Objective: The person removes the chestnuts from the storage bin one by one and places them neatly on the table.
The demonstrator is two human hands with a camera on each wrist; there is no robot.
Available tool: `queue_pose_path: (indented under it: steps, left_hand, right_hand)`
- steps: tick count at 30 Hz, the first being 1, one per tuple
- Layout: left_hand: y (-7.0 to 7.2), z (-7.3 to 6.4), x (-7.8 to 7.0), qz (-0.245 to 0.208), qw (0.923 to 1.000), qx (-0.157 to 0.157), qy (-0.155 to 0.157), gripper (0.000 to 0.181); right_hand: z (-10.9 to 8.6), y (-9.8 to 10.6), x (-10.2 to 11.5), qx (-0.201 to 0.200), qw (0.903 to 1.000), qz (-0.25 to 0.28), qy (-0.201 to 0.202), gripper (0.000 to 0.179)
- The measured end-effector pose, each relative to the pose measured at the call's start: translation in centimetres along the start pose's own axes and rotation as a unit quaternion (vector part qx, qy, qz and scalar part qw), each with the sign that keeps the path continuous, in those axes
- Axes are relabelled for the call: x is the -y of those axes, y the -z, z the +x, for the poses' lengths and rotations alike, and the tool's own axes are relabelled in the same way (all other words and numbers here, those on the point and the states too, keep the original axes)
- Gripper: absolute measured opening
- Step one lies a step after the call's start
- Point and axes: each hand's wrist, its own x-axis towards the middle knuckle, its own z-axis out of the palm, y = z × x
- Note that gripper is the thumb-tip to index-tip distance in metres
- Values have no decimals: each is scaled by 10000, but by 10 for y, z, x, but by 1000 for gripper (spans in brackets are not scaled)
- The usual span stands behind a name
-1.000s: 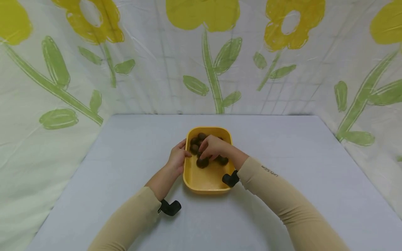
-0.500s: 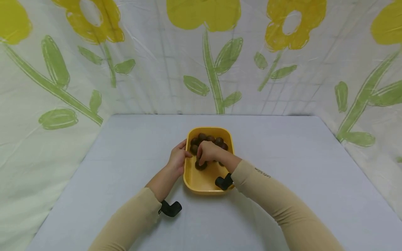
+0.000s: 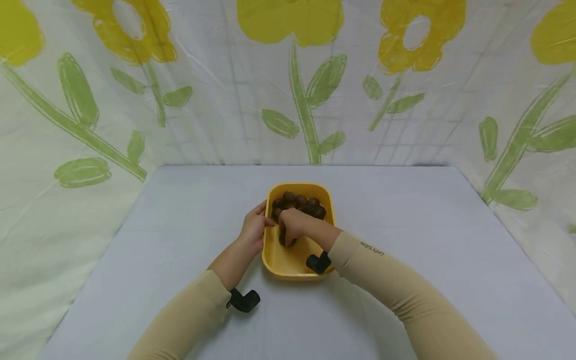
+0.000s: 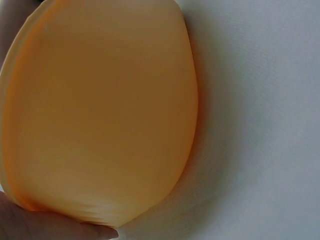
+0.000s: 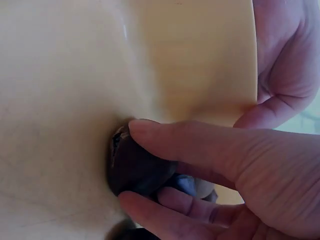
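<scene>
A yellow plastic tray (image 3: 284, 262) stands mid-table. My left hand (image 3: 253, 231) grips its left side, thumb over the rim, fingers along the outer wall. My right hand (image 3: 294, 223) reaches down inside and pinches a dark brown, roundish thing (image 5: 142, 167) between thumb and fingers, low at the tray floor. In the right wrist view that thing has smooth dark skin with a ragged, lighter split on one edge; I cannot tell what kind it is. Several similar dark brown round things (image 3: 301, 200) lie gathered in the far half of the tray, partly hidden by the right hand.
A pale table (image 3: 396, 215) surrounds the tray. Behind it hangs a white curtain (image 3: 216, 100) printed with yellow flowers. A black wrist device (image 3: 245, 301) sits on the left wrist, another black device (image 3: 317, 263) on the right, over the tray's near right corner.
My right hand has moved a little left and nearer, closing its fingers on the nearest dark thing, which has shifted slightly the same way. The left hand and tray have stayed put.
</scene>
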Motion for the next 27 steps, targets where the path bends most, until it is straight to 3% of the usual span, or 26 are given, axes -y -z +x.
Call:
queue_pose_path:
  steps: [10, 18, 27]
  left_hand:
    - [1, -2, 0, -35, 10000, 54, -46, 78]
    - [-1, 0, 3, -19, 10000, 48, -61, 77]
    - [0, -2, 1, -118, 9998, 125, -77, 77]
  right_hand:
    - [-3, -1, -2, -18, 10000, 4, 24, 22]
    - [-6, 5, -5, -61, 9987, 351, 374, 19]
    - [-19, 33, -14, -534, 9915, 894, 784, 19]
